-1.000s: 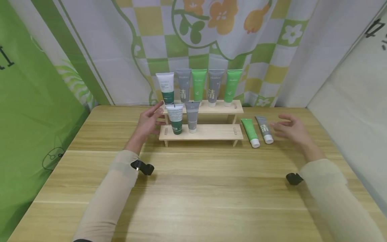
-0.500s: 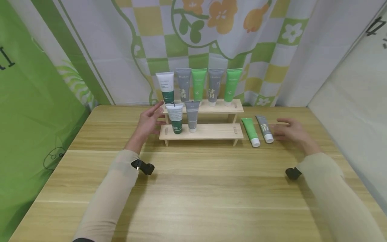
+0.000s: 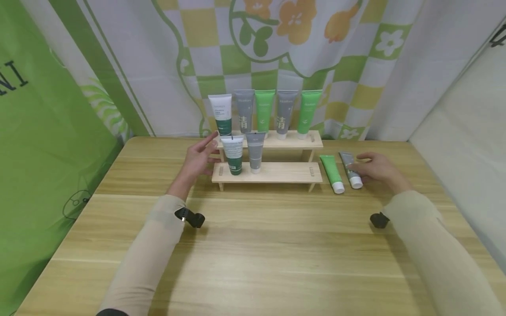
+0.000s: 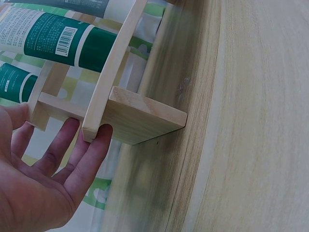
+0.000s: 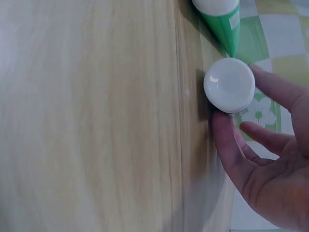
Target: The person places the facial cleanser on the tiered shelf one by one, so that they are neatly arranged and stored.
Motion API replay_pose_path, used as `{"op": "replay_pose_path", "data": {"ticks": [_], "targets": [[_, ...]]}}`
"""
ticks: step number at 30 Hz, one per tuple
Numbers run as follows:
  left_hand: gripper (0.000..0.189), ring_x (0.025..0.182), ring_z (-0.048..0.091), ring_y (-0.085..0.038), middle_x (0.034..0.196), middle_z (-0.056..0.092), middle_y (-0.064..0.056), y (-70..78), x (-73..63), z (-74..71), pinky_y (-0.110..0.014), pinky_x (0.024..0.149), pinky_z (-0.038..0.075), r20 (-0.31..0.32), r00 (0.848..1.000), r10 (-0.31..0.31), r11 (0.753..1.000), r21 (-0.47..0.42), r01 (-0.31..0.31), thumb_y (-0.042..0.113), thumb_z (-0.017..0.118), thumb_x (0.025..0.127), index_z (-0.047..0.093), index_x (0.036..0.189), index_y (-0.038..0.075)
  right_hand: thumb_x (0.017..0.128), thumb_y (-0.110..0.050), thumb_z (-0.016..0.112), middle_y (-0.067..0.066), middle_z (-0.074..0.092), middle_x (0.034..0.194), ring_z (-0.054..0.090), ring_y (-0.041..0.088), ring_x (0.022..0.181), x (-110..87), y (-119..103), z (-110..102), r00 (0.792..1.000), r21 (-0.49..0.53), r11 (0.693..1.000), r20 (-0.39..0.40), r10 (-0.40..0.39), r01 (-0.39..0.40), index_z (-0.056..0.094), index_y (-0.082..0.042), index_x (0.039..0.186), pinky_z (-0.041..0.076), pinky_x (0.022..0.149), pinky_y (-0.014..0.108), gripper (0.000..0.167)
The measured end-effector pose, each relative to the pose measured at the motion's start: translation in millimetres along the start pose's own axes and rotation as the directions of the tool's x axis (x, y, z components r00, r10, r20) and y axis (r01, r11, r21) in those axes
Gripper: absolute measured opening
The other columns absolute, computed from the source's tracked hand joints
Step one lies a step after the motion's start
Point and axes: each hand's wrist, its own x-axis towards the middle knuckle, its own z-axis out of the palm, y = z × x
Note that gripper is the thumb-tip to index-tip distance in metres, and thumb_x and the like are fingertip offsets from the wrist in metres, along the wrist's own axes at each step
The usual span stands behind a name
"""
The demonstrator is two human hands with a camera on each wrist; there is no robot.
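At the stand's left end my left hand point(image 3: 199, 159) touches the two-tier wooden stand point(image 3: 272, 172), its fingertips against the shelf edges in the left wrist view. A white and dark-green tube point(image 3: 233, 156) and a grey tube point(image 3: 255, 152) stand on the lower shelf. On the upper shelf is a row of upright tubes, one white and green point(image 3: 222, 115), the others grey or bright green. My right hand point(image 3: 377, 168) holds a grey tube with a white cap point(image 5: 229, 85) lying on the table, fingers on both sides of it. A green tube point(image 3: 332, 172) lies just left of it.
The wooden table point(image 3: 253, 245) stretches in front of the stand. Behind it hangs a checkered curtain point(image 3: 276, 44) with orange flowers. Green cloth point(image 3: 35, 145) hangs at the left, a pale wall point(image 3: 470, 123) at the right. A thin dark cable point(image 3: 75, 204) shows beyond the table's left edge.
My right hand has moved left onto the lying grey tube, with fingers now over and beside it. My left hand stays at the stand. The head view has shifted slightly.
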Motion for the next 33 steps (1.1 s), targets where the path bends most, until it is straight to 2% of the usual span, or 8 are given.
{"op": "replay_pose_path", "data": {"ticks": [5,8,11,13,16,20,27,33], "targets": [[0.047,0.112,0.064,-0.037,0.133,0.058,-0.018,0.1,0.4,-0.1,-0.052,0.074,0.059,0.005,1.0,-0.002,1.0,-0.002,0.002,0.048,0.053,0.102,0.046,0.149,0.046,0.096,-0.031,0.069,0.031,0.057,0.118,0.066,0.014,0.078,3.5,-5.0,3.1,1.0,-0.042,0.999,-0.019,0.016,-0.017,0.03,0.016,0.146,0.059,0.076,0.036,0.08],[0.046,0.111,0.065,-0.037,0.133,0.058,-0.017,0.3,0.4,0.3,-0.052,0.074,0.059,0.005,1.0,-0.001,1.0,0.0,0.001,0.048,0.053,0.103,0.046,0.148,0.046,0.095,-0.031,0.071,0.031,0.058,0.114,0.068,0.015,0.076,5.0,-6.8,3.4,0.999,-0.072,0.997,-0.023,0.024,-0.026,0.031,0.017,0.145,0.06,0.073,0.035,0.08],[0.047,0.112,0.064,-0.037,0.133,0.058,-0.018,-0.1,0.6,0.1,-0.052,0.075,0.058,0.006,1.0,-0.004,1.0,0.002,0.004,0.049,0.053,0.102,0.045,0.148,0.046,0.094,-0.029,0.071,0.036,0.052,0.12,0.067,0.016,0.075,6.5,-8.1,4.3,0.999,-0.083,0.996,-0.019,0.039,-0.04,0.029,0.019,0.144,0.06,0.072,0.035,0.081],[0.047,0.112,0.064,-0.037,0.134,0.058,-0.018,0.1,0.6,0.2,-0.053,0.076,0.058,0.007,1.0,-0.007,1.0,0.002,0.007,0.049,0.053,0.102,0.045,0.148,0.047,0.095,-0.026,0.071,0.038,0.049,0.124,0.067,0.016,0.075,7.3,-9.3,6.2,0.998,-0.05,0.997,-0.008,0.058,-0.059,0.026,0.02,0.145,0.06,0.073,0.035,0.082],[0.047,0.113,0.064,-0.037,0.133,0.058,-0.018,0.5,0.4,0.4,-0.054,0.077,0.058,0.004,1.0,-0.008,1.0,0.006,0.008,0.05,0.052,0.102,0.045,0.149,0.046,0.095,-0.024,0.07,0.037,0.047,0.124,0.065,0.014,0.074,8.9,-10.9,9.8,0.996,-0.014,0.996,0.006,0.089,-0.089,0.024,0.022,0.145,0.06,0.073,0.034,0.082],[0.047,0.111,0.065,-0.036,0.132,0.059,-0.017,1.0,-0.1,0.8,-0.054,0.076,0.057,-0.005,1.0,-0.002,1.0,0.015,0.002,0.049,0.051,0.103,0.045,0.149,0.045,0.096,-0.025,0.069,0.035,0.048,0.121,0.064,0.014,0.074,8.7,-13.5,13.3,0.995,-0.025,0.994,0.008,0.103,-0.102,0.026,0.022,0.144,0.06,0.071,0.033,0.08],[0.045,0.108,0.066,-0.037,0.129,0.06,-0.018,3.4,-2.4,2.2,-0.056,0.075,0.058,-0.02,1.0,0.0,1.0,-0.011,0.0,0.045,0.051,0.104,0.047,0.149,0.044,0.095,-0.026,0.069,0.038,0.047,0.123,0.066,0.018,0.074,6.2,-9.1,14.2,0.997,-0.037,0.996,-0.009,0.079,-0.079,0.025,0.021,0.144,0.061,0.07,0.035,0.081],[0.045,0.107,0.066,-0.036,0.129,0.06,-0.018,6.8,-4.3,3.0,-0.053,0.071,0.059,-0.014,1.0,0.016,0.999,0.043,-0.015,0.043,0.048,0.106,0.045,0.15,0.043,0.094,-0.025,0.07,0.039,0.047,0.125,0.067,0.017,0.071,-0.1,-5.3,13.8,0.998,0.01,0.999,-0.049,0.051,-0.051,0.023,0.019,0.146,0.061,0.07,0.038,0.083]]}}
